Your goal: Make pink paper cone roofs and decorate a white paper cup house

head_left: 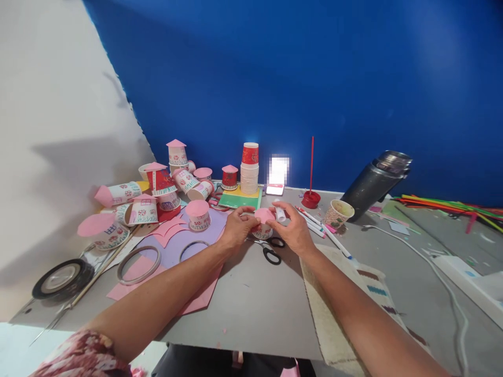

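Paper cup [263,231] just beyond scissors [267,246]. Left hand [238,229], narrowed, steadies cup at pink top [263,214]; right hand [294,229], also beyond scissors, pinches small white cylinder [280,213]. Step looks like fixing top; next move seems to call for light, even pressure.

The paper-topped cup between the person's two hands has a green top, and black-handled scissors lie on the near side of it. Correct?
Not quite: the cup's paper top is pink, not green, as the head view shows. The rest stands.
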Action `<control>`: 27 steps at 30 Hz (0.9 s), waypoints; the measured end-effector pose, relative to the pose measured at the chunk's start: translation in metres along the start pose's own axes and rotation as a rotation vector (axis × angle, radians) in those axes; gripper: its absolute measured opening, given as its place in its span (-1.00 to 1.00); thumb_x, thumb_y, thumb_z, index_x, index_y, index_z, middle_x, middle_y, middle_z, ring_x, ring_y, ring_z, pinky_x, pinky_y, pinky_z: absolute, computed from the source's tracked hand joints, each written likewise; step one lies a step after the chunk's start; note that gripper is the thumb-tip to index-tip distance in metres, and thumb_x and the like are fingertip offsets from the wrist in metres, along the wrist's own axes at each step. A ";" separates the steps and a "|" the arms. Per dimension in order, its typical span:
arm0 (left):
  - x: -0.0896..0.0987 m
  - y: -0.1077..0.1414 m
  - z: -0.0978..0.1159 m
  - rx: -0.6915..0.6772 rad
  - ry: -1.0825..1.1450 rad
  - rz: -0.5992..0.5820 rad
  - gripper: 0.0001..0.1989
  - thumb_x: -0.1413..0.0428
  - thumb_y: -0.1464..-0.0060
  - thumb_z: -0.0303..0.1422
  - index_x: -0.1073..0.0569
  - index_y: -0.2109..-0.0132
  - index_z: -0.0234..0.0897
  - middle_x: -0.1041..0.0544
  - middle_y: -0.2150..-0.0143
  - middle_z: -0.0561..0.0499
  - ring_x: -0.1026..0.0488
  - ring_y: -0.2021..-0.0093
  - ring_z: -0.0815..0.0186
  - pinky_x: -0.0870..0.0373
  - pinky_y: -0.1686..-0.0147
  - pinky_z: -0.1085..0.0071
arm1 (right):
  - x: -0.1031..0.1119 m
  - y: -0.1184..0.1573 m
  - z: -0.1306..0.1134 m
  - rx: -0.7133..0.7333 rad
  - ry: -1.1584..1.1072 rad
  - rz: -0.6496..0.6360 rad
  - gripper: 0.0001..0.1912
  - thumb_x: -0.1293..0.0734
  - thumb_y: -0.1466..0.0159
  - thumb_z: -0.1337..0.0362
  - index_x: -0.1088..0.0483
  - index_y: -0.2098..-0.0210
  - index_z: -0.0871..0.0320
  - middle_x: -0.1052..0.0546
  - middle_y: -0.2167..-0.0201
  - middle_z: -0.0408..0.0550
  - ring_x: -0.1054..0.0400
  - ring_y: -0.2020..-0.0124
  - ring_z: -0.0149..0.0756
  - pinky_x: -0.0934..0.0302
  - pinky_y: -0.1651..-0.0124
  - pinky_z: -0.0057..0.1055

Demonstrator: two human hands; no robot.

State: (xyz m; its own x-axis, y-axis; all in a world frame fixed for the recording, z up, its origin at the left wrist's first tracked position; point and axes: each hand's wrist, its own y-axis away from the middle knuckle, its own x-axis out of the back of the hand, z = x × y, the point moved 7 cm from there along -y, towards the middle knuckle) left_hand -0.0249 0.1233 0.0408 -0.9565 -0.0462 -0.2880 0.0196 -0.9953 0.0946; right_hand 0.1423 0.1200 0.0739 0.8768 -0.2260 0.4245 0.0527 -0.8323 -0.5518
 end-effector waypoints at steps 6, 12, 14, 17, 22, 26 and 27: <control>0.001 0.003 0.002 -0.009 -0.099 0.009 -0.62 -0.28 0.14 -0.44 -0.39 0.13 -0.31 -0.55 0.48 0.01 -0.52 0.50 0.32 -0.41 0.47 0.44 | 0.005 -0.002 0.001 -0.041 -0.090 0.016 -0.63 -0.41 -0.19 0.24 -0.42 0.01 0.07 -0.64 0.15 -0.01 -0.51 0.10 -0.11 -0.32 -0.02 -0.13; -0.003 0.006 0.003 0.001 -0.170 0.001 -0.58 -0.25 0.17 -0.49 -0.38 0.09 -0.31 -0.55 0.51 0.01 -0.51 0.50 0.29 -0.38 0.55 0.46 | 0.004 -0.002 0.000 0.015 -0.048 0.018 -0.63 -0.42 -0.16 0.28 -0.43 0.03 0.07 -0.63 0.13 -0.02 -0.51 0.06 -0.09 -0.31 -0.04 -0.12; -0.004 0.006 0.003 0.014 -0.171 0.010 -0.56 -0.24 0.19 -0.52 -0.38 0.09 -0.32 -0.55 0.52 0.01 -0.49 0.52 0.32 -0.35 0.56 0.49 | 0.004 -0.002 0.000 0.022 -0.048 0.023 -0.63 -0.42 -0.16 0.29 -0.43 0.03 0.07 -0.63 0.14 -0.02 -0.51 0.08 -0.09 -0.32 -0.04 -0.13; -0.004 0.006 0.003 0.046 -0.152 0.031 -0.54 -0.24 0.20 -0.54 -0.37 0.08 -0.33 -0.54 0.53 0.02 -0.49 0.53 0.32 -0.33 0.56 0.50 | 0.005 -0.002 -0.001 0.029 -0.038 0.033 -0.63 -0.42 -0.15 0.29 -0.44 0.03 0.08 -0.63 0.14 -0.01 -0.51 0.09 -0.09 -0.32 -0.02 -0.14; -0.004 0.008 0.006 0.088 -0.150 0.072 -0.51 -0.27 0.18 -0.51 -0.35 0.04 -0.32 -0.57 0.47 -0.02 -0.55 0.45 0.25 -0.35 0.54 0.48 | 0.005 -0.002 -0.003 0.041 0.038 0.051 -0.64 -0.41 -0.16 0.26 -0.45 0.04 0.08 -0.63 0.13 0.00 -0.48 0.11 -0.08 -0.32 0.01 -0.13; -0.005 0.011 0.011 0.095 -0.176 0.102 -0.52 -0.27 0.16 -0.50 -0.35 0.04 -0.32 -0.57 0.46 -0.02 -0.53 0.48 0.29 -0.34 0.55 0.48 | 0.005 -0.002 -0.002 0.044 0.046 0.063 -0.66 -0.41 -0.16 0.26 -0.46 0.05 0.08 -0.63 0.14 -0.01 -0.47 0.11 -0.07 -0.30 0.00 -0.12; -0.006 0.011 0.012 0.093 -0.179 0.104 -0.53 -0.27 0.15 -0.50 -0.35 0.04 -0.32 -0.57 0.46 -0.02 -0.52 0.48 0.29 -0.33 0.55 0.49 | 0.004 -0.002 -0.001 0.042 0.051 0.063 -0.66 -0.41 -0.16 0.26 -0.46 0.05 0.08 -0.63 0.15 -0.01 -0.47 0.11 -0.06 -0.30 0.00 -0.11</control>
State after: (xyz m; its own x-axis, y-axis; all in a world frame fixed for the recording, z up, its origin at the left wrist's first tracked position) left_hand -0.0228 0.1132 0.0547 -0.9873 -0.1241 -0.0995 0.1017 -0.9735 0.2050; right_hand 0.1453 0.1197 0.0774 0.8533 -0.3042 0.4235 0.0186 -0.7938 -0.6078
